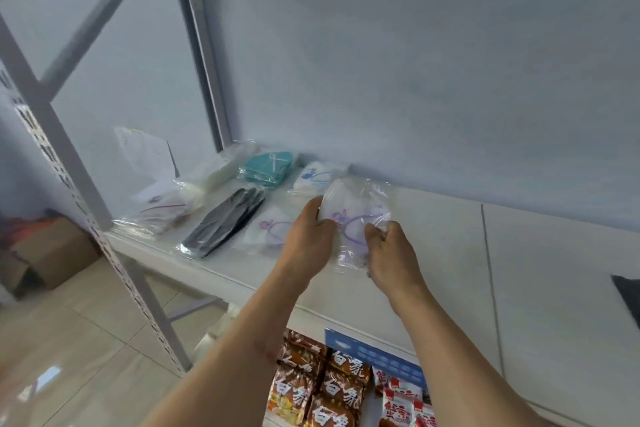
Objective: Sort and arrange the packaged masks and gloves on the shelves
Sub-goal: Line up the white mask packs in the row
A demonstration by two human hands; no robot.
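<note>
Clear plastic wraps the white mask pack (353, 215) that both hands hold just above the white shelf (450, 274), a little to the right of the row of packs already lying there. The left hand (306, 236) grips the left edge of the pack with curled fingers, and the right hand (391, 253) pinches the lower right side of the film; both grips look closed on the pack, not loose. On the shelf to the left lie another white mask pack (268, 229) with purple loops, a pack of dark gloves (225, 222), a teal mask pack (268, 168), one more white mask pack (318, 177) near the wall, and some clear bags (207, 177) at the far left. On the lower shelf stand brown snack bags (311, 388). I judge that the person is about to lay this pack beside the similar white masks. The risk is that the film is smooth and slippery: if one hand lets go early, the pack can slide toward the front edge and fall. Also, when it is pushed left too far, it can cover the neighbour pack or move the gloves, and the sorting becomes mixed.
</note>
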